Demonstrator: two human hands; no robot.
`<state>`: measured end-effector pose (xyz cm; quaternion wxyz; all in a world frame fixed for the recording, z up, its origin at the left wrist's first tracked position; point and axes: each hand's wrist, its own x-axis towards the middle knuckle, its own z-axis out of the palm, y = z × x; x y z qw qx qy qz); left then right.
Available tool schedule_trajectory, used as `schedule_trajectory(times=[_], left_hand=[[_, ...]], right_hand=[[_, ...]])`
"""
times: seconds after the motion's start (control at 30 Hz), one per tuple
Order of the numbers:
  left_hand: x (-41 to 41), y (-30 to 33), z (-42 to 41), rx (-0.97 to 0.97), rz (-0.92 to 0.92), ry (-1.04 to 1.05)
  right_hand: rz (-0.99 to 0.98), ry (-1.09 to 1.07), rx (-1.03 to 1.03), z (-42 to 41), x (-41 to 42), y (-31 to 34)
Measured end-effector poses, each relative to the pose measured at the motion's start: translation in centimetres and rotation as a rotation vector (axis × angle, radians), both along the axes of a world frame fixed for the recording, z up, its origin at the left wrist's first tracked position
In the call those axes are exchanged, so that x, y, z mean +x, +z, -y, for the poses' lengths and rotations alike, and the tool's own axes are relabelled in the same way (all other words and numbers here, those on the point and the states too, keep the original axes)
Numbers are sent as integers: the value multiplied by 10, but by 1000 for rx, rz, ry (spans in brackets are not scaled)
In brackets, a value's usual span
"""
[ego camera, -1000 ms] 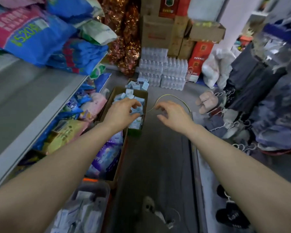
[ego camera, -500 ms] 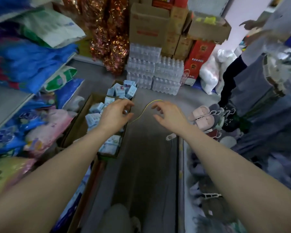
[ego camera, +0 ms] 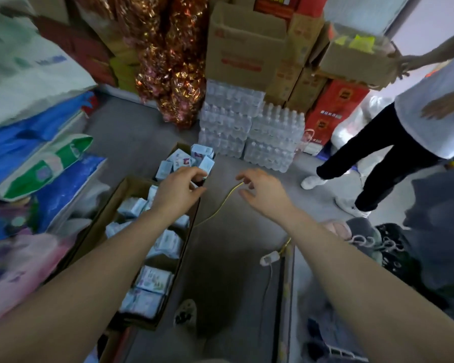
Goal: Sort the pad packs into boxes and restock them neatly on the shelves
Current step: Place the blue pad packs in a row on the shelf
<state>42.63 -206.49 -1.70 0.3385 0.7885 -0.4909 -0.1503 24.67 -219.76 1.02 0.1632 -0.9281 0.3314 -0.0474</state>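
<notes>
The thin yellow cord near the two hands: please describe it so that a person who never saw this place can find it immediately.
Start at the stacked packs of water bottles on the grey floor. In front of them, the long cardboard box of pale blue pad packs lies on the left. The yellow cord curves between that box and the right hand, the only thin, bright yellow line there.

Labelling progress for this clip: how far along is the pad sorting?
Done: many pale blue pad packs already lie in the long brown cardboard box on the floor, loosely, not in neat rows.

In hand: the left hand reaches over that box; whether it holds a pack is unclear. The right hand pinches a thin yellow string.

Left: tidying the packs and restocking shelves.
</notes>
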Motion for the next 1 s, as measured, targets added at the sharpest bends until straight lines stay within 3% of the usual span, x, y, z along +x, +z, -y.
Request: schedule_trajectory(times=[0.3, 0.63, 1.0], left_hand=[[93, -46, 142, 111, -31, 118], [166, -139, 272, 193, -141, 423], [233, -307, 349, 354, -312, 572]], right_hand=[[-25, 102, 80, 171, 106, -50], [-141, 307, 228, 344, 232, -135], [-295, 356, 321, 425, 317, -330]])
